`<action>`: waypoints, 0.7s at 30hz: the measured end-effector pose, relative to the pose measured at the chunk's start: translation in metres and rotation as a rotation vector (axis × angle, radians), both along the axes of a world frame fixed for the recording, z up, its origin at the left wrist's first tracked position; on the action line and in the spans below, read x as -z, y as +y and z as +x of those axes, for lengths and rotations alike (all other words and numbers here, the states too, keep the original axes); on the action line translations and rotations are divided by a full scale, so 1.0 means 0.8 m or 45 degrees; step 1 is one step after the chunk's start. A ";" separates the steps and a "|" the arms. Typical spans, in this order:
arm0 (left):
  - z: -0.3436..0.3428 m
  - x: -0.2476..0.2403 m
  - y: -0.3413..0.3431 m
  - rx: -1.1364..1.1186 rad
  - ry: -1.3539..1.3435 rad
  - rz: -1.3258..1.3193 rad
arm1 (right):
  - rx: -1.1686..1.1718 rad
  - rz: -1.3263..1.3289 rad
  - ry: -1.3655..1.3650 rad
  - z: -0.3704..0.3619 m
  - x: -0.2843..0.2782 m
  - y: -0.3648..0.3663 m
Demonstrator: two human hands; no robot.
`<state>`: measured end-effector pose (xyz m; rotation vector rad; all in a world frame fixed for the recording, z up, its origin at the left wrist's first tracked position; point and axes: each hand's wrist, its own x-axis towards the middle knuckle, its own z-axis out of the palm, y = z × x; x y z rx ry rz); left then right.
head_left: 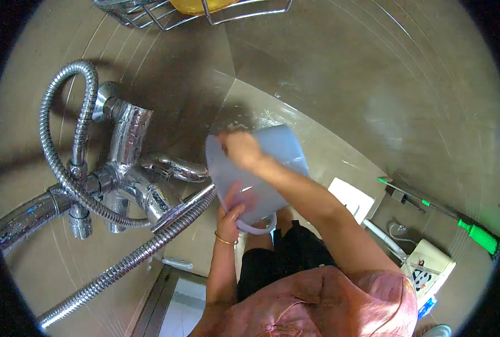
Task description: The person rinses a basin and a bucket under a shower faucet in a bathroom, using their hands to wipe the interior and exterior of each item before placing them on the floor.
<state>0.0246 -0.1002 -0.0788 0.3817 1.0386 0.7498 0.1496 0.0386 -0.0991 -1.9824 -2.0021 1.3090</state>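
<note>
A translucent pale blue plastic bucket [283, 147] is tilted on its side in front of me, its wide rim toward the left. My left hand [229, 220] grips it low at the rim, beside a loop-shaped handle [259, 226]. Its thumb is on the near side, and finger shapes show dimly through the plastic. Against the bucket's upper side near the rim is my right hand [240, 149], curled and slightly blurred. Its fingertips are partly hidden, so I cannot make out what they hold. The bucket's inside is mostly out of sight.
A chrome wall tap [132, 132] with a coiled flexible metal hose [132, 264] stands close on the left. A wire rack [250, 17] hangs at the top. To the right are a white cistern [429, 269] and a green-handled pole [477, 236] against the wall.
</note>
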 end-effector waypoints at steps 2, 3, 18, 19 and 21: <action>-0.020 0.021 -0.014 -0.017 -0.017 0.036 | -0.013 0.489 0.329 -0.009 -0.011 -0.065; -0.023 0.024 -0.014 -0.196 -0.053 0.004 | -0.014 0.485 0.328 -0.008 -0.015 -0.084; -0.162 0.085 -0.103 -0.668 -0.344 0.014 | 0.100 -0.023 1.315 -0.008 -0.007 -0.103; -0.156 0.079 -0.101 -0.668 -0.345 0.015 | -0.106 0.211 1.248 -0.012 -0.008 -0.106; -0.126 0.044 -0.092 -0.775 0.011 -0.260 | 0.032 0.054 1.330 0.003 -0.014 -0.085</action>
